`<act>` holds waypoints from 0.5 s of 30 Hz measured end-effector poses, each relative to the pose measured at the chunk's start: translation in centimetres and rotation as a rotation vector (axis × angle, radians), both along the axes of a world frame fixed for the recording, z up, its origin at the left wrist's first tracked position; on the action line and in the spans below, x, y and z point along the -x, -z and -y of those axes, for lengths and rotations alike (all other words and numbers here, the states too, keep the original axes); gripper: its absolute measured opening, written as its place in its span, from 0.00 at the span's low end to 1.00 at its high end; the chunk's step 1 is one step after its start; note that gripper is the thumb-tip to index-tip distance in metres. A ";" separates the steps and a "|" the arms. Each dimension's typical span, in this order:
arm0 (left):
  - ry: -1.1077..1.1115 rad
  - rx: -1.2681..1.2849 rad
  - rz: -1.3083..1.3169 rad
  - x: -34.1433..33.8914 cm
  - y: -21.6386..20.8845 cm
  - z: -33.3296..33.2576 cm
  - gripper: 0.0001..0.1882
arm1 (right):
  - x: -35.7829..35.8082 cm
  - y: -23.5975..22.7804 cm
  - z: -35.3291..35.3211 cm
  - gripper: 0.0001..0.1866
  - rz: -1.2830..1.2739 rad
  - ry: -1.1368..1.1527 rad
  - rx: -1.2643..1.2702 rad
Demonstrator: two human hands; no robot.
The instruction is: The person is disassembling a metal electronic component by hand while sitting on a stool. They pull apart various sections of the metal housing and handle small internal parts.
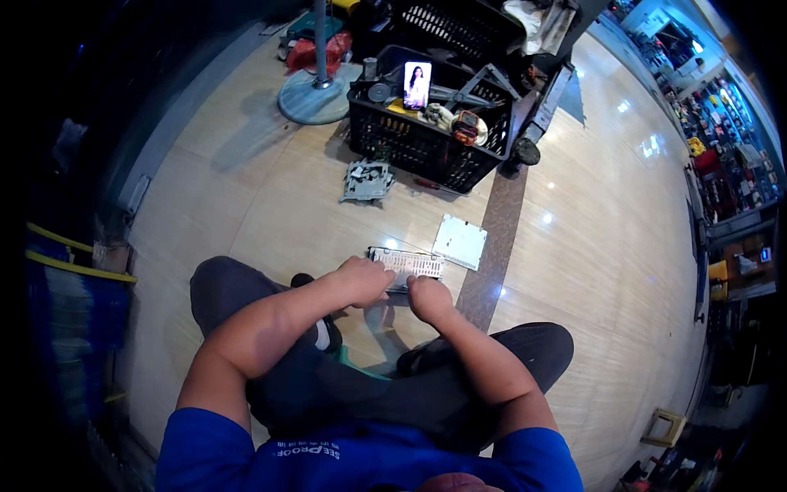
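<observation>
A flat silver metal box with rows of slots [408, 264] is held low above the floor, between my knees. My left hand [362, 281] is closed on its left end, with the fingers curled round the edge. My right hand [430, 300] is closed at its near right edge, the thumb side pressed to the metal; the fingertips are mostly hidden. Just beyond it to the right, a thin pale metal plate [460, 241] lies flat on the tiles. Farther off, a grey metal frame with cut-outs [366, 180] rests on the floor.
A black plastic crate [426, 152] of tools and parts stands ahead, with a lit phone [416, 85] propped on it and a multimeter [469, 128]. To its left is a round stand base [316, 98]. A dark floor strip [502, 215] runs past on the right.
</observation>
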State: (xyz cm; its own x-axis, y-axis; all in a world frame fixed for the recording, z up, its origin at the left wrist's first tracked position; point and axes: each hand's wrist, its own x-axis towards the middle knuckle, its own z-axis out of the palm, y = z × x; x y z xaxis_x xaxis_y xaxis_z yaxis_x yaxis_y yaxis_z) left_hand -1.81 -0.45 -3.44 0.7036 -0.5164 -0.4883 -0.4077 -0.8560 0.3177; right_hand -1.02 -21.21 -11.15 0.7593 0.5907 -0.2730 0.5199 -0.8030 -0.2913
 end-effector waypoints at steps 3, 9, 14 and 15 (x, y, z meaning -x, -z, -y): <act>-0.003 0.004 0.030 0.3 0.2 -0.1 0.22 | 0.2 0.3 -0.3 0.08 0.023 0.023 -0.013; -0.005 0.034 0.028 0.3 0.3 -0.1 0.22 | 0.3 0.8 -0.2 0.09 -0.022 0.063 -0.197; -0.018 0.041 0.039 0.3 0.1 -0.1 0.22 | 0.2 0.4 -0.1 0.09 -0.002 0.006 -0.271; -0.018 0.052 0.049 0.4 0.3 -0.2 0.22 | 0.2 -0.1 -0.3 0.09 -0.007 -0.001 -0.275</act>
State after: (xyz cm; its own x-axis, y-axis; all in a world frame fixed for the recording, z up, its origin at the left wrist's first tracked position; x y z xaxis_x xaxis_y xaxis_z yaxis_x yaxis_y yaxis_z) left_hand -2.16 -0.28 -3.73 0.7353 -0.5270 -0.4261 -0.4086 -0.8463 0.3418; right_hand -1.18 -20.89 -11.04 0.7575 0.6439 -0.1076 0.5178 -0.6930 -0.5016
